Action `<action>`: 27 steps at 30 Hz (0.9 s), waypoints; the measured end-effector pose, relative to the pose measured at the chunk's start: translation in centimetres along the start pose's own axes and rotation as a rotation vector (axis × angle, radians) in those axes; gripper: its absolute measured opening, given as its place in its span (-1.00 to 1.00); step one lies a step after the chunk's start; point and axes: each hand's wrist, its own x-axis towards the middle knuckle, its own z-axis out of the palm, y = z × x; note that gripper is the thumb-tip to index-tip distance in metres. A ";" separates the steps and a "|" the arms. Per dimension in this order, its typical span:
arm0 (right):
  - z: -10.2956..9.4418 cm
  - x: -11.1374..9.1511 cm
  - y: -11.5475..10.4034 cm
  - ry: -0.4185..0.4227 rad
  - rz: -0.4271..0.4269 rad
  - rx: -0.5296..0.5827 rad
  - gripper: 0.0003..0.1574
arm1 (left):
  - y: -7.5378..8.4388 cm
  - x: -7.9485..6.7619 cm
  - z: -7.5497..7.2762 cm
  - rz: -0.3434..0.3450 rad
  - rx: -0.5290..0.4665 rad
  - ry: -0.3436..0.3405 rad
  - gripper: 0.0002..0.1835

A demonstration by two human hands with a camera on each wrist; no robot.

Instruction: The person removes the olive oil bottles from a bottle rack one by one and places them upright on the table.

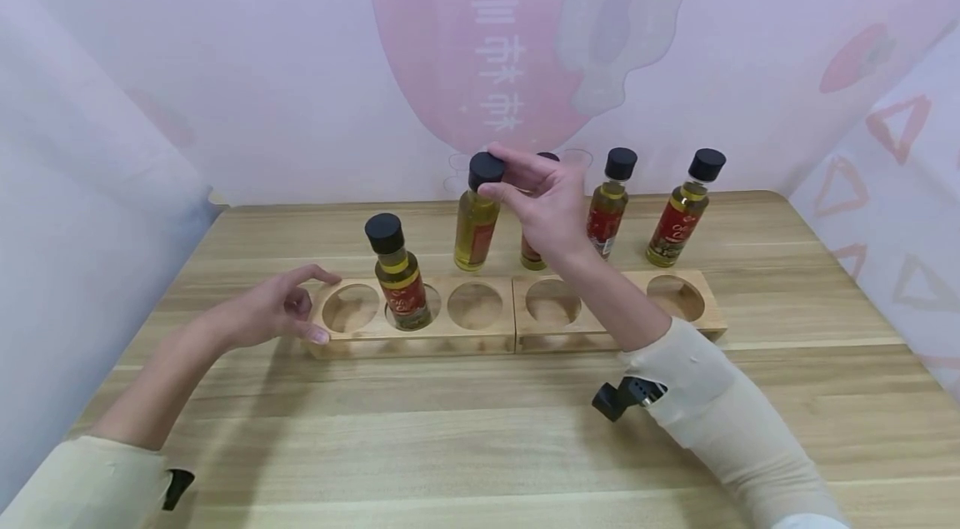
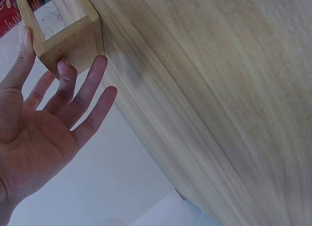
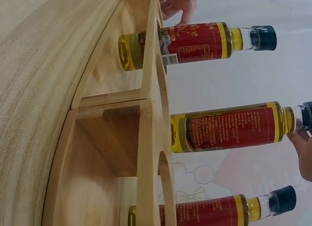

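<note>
My left hand (image 1: 281,308) holds the left end of a wooden bottle rack (image 1: 420,346), thumb at its front corner and index finger at the back. In the left wrist view the other fingers (image 2: 90,87) spread beside the end wall. Thumb and fingertips of my right hand (image 1: 551,208) pinch the black cap of an olive oil bottle (image 1: 474,229). This bottle stands behind the rack, near the third hole from the left; whether its base touches the table is unclear. Another olive oil bottle (image 1: 405,291) sits in the second hole.
Behind the rack's right half stand three more olive oil bottles: one (image 1: 532,254) partly hidden by my right hand, another (image 1: 606,217) beside it, and one (image 1: 677,221) farthest right. A printed curtain (image 1: 300,79) hangs along the back of the wooden table (image 1: 450,446).
</note>
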 end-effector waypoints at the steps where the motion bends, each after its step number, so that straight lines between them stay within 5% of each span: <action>1: 0.0 0.0 0.2 0.003 0.003 0.000 -0.47 | 0.0 0.0 0.0 0.000 0.001 0.001 -0.13; 27: 1.2 0.6 3.5 0.036 0.057 -0.106 -0.48 | 0.4 -0.1 0.0 -0.011 0.014 0.002 -0.13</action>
